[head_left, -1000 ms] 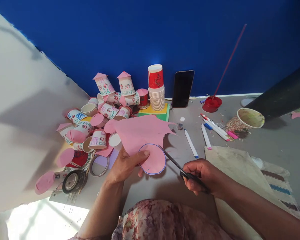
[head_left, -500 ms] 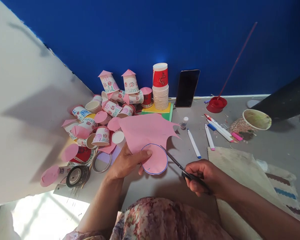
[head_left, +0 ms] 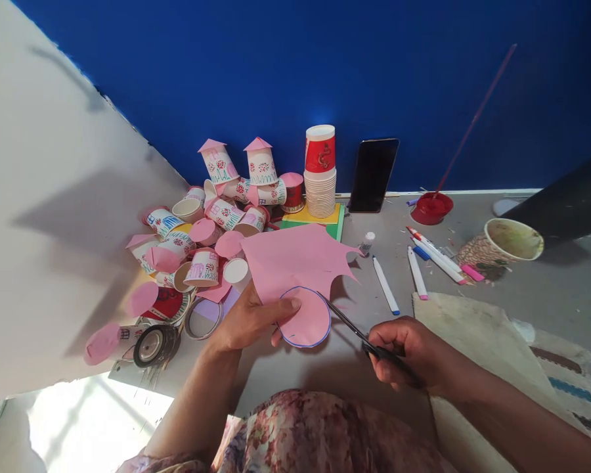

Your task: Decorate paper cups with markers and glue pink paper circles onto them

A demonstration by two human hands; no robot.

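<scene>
My left hand [head_left: 256, 318] pinches a sheet of pink paper [head_left: 295, 256], thumb on top and fingers beneath. A circle outlined in blue [head_left: 308, 322] fills the sheet's near part, its right and lower edge cut free along the line. Black-handled scissors [head_left: 347, 322] are gripped in my right hand [head_left: 398, 348], their blades pointing up and left. The tips meet the paper at the circle's upper right edge, and the blades look nearly closed. Jagged, curved cut-outs mark the sheet's right side.
Decorated paper cups [head_left: 201, 266] with pink tops crowd the left. Behind stand a stack of cups [head_left: 320, 174] and a phone [head_left: 374, 174] leaning on the blue wall. Markers [head_left: 387, 286], a red tape reel [head_left: 432, 209], a patterned cup [head_left: 512, 240] and a cloth [head_left: 448, 341] lie to the right.
The view has shifted slightly, so the surroundings appear a little further right. The scissor blades look a bit more closed at the circle's edge; both hands keep their holds.
</scene>
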